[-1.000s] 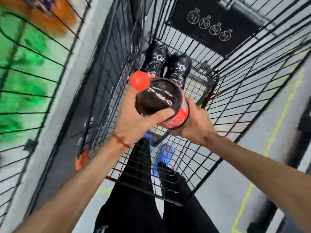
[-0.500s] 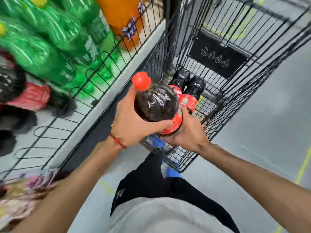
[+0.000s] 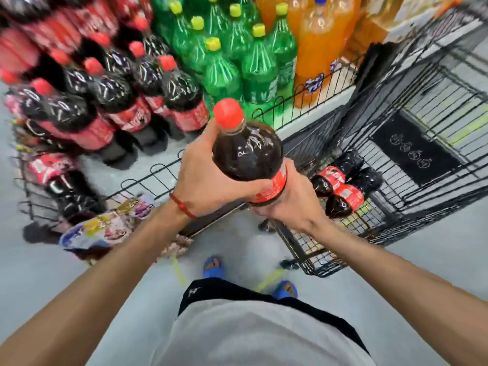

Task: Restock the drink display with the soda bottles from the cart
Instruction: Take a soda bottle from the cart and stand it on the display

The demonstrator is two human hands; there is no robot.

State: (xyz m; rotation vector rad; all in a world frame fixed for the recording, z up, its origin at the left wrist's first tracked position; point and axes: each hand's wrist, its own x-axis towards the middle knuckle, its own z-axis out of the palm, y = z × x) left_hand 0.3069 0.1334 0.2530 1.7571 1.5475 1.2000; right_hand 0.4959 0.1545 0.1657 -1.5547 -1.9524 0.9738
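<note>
A large cola bottle is held upright in both hands, in the air above the gap between the drink display and the cart. It is clear plastic filled with dark brown soda nearly to the neck, with a bright red screw cap on top and a red label wrapped round its lower body; light glints off its rounded shoulder. The left hand, with a red cord round its wrist, grips the bottle's side, fingers up by the neck and thumb curled across the front just above the label. The right hand clasps the bottle low down on the label from the other side, its fingers wrapped underneath. On the display, behind a low wire rail, stand rows of matching cola bottles, then green bottles with yellow caps, then orange bottles to their right. Two more cola bottles lie on their sides, touching each other, on the wire floor of the cart, just right of the right hand.
</note>
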